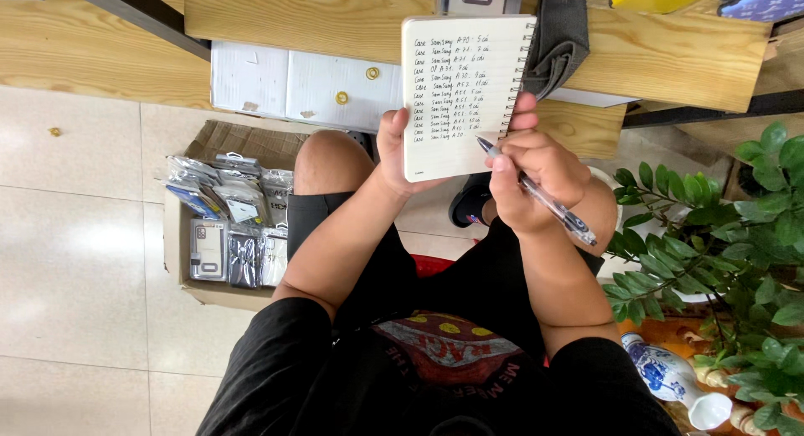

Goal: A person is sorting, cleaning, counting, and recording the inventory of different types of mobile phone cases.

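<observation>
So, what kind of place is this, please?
Probably a small shop or its stockroom. A cardboard box of packaged phone cases sits on the tiled floor beside wooden shelving, while the left hand holds a handwritten notebook and the right hand a pen.

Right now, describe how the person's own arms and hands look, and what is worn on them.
Both arms are bare from the short black sleeves of a T-shirt down to the fingers. The left hand and right hand wear no gloves, and no watch, ring or bracelet shows. The forearms are thick and rounded. The shirt has a red and yellow print on the chest.
</observation>
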